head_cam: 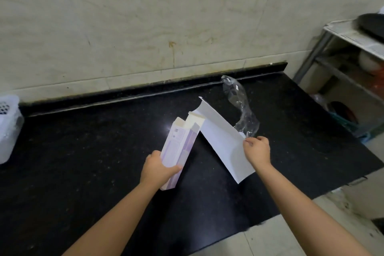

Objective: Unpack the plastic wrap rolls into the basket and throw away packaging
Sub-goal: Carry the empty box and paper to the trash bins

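Observation:
My left hand [159, 167] grips a long purple and white carton [178, 147] near its lower end, tilted with its open top pointing away from me. My right hand [257, 150] pinches the edge of a white cardboard sheet [223, 139], which slants from the carton's open top down toward me. A crumpled clear plastic wrapper [241, 106] lies on the black countertop [93, 151] just beyond my right hand. A white perforated basket [8, 127] stands at the far left edge of the counter. No roll is visible.
A tiled wall rises behind the counter. To the right, past the counter's end, stands a metal shelf rack [340, 48] with a dark pan on top and items below. A bin with a dark liner [342, 114] sits on the floor by the rack.

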Demonstrator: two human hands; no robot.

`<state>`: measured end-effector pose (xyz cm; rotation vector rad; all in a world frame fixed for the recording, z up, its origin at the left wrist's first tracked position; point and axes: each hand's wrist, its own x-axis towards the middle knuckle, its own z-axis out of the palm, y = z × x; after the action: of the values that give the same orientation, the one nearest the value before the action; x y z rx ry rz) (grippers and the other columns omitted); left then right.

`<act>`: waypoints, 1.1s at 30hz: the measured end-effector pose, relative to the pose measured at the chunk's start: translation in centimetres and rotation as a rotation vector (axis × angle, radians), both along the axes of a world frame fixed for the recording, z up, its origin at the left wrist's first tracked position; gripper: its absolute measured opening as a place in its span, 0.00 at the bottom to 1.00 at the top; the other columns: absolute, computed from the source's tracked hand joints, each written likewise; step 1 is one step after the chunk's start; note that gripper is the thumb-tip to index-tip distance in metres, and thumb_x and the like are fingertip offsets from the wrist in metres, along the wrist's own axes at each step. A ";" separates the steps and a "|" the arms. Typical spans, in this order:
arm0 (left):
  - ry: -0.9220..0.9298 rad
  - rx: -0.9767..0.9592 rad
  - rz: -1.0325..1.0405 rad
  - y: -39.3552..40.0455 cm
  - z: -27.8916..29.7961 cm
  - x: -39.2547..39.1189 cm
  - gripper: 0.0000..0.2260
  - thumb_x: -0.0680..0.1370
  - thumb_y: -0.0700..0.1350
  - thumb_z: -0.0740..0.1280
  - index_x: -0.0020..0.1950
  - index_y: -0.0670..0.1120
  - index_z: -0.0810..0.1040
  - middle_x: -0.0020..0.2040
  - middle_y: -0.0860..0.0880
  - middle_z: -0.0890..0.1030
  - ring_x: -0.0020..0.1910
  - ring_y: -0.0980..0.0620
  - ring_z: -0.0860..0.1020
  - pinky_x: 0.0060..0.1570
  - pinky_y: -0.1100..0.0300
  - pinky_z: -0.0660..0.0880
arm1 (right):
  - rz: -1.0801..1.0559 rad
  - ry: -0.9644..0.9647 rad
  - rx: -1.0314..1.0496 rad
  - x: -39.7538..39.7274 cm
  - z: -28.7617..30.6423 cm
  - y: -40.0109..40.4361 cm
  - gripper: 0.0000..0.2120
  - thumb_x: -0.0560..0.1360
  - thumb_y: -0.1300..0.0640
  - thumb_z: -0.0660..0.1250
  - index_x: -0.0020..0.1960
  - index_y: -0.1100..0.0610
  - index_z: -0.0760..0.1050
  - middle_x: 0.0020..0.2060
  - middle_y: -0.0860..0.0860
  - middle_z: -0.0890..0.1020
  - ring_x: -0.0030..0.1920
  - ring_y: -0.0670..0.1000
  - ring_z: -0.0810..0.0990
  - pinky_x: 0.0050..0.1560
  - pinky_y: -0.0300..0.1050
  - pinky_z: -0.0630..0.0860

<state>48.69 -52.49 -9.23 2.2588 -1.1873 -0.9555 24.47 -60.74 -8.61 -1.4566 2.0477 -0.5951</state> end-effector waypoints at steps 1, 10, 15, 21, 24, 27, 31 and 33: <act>-0.001 0.004 0.004 -0.2 -0.1 -0.3 0.28 0.67 0.50 0.76 0.60 0.40 0.70 0.58 0.42 0.75 0.54 0.45 0.76 0.47 0.55 0.74 | -0.013 -0.023 0.042 -0.2 -0.3 -0.9 0.16 0.77 0.63 0.55 0.59 0.64 0.77 0.69 0.63 0.65 0.68 0.59 0.64 0.65 0.46 0.65; -0.040 0.001 -0.117 -3.3 0.6 -1.1 0.27 0.66 0.52 0.76 0.59 0.42 0.71 0.57 0.44 0.75 0.50 0.49 0.75 0.44 0.56 0.75 | -0.076 -0.012 0.020 -1.7 -0.9 -2.8 0.13 0.76 0.65 0.54 0.41 0.69 0.75 0.44 0.66 0.78 0.46 0.62 0.77 0.44 0.49 0.72; -0.038 -0.108 -0.340 -6.5 2.0 -6.6 0.26 0.66 0.51 0.76 0.58 0.41 0.72 0.57 0.43 0.76 0.51 0.46 0.77 0.43 0.57 0.73 | -0.091 0.061 -0.156 -6.6 1.2 2.0 0.19 0.75 0.67 0.56 0.26 0.61 0.61 0.27 0.54 0.68 0.36 0.56 0.69 0.35 0.46 0.56; 0.000 -0.197 -0.713 -6.8 2.7 -19.7 0.22 0.68 0.51 0.74 0.53 0.40 0.72 0.53 0.42 0.76 0.45 0.47 0.73 0.39 0.58 0.68 | -0.428 0.106 -0.226 -16.0 2.8 12.1 0.12 0.75 0.66 0.58 0.43 0.73 0.77 0.43 0.67 0.81 0.47 0.63 0.77 0.44 0.47 0.63; 0.019 -0.198 -0.947 -3.9 2.7 -27.5 0.23 0.68 0.51 0.74 0.54 0.39 0.72 0.53 0.41 0.76 0.49 0.44 0.75 0.40 0.57 0.69 | -0.672 0.146 -0.215 -21.2 3.3 19.6 0.11 0.75 0.66 0.59 0.43 0.73 0.77 0.43 0.67 0.81 0.46 0.63 0.77 0.41 0.48 0.62; 0.061 -0.184 -1.174 0.9 2.8 -35.3 0.23 0.67 0.52 0.75 0.54 0.40 0.73 0.53 0.42 0.76 0.47 0.45 0.75 0.39 0.57 0.71 | -0.896 0.176 -0.208 -25.4 3.8 28.0 0.11 0.75 0.67 0.60 0.41 0.73 0.77 0.42 0.68 0.81 0.45 0.63 0.77 0.37 0.47 0.58; 0.077 -0.146 -1.454 9.1 2.8 -45.4 0.25 0.68 0.52 0.74 0.58 0.40 0.73 0.56 0.42 0.78 0.53 0.43 0.77 0.45 0.55 0.73 | -1.155 0.186 -0.190 -30.1 3.9 39.4 0.14 0.74 0.68 0.60 0.30 0.66 0.73 0.31 0.61 0.74 0.37 0.57 0.72 0.34 0.46 0.57; 0.059 -0.129 -1.566 13.6 2.5 -50.1 0.26 0.68 0.53 0.74 0.59 0.40 0.73 0.57 0.41 0.78 0.54 0.42 0.77 0.47 0.53 0.74 | -1.284 0.171 -0.179 -32.2 3.5 44.9 0.20 0.74 0.67 0.59 0.24 0.58 0.67 0.25 0.51 0.68 0.34 0.53 0.67 0.32 0.40 0.61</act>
<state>-1.37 -38.90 -6.71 0.8089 -2.8561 -1.2388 -7.74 -15.85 -5.13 -0.0498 2.9647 -1.1481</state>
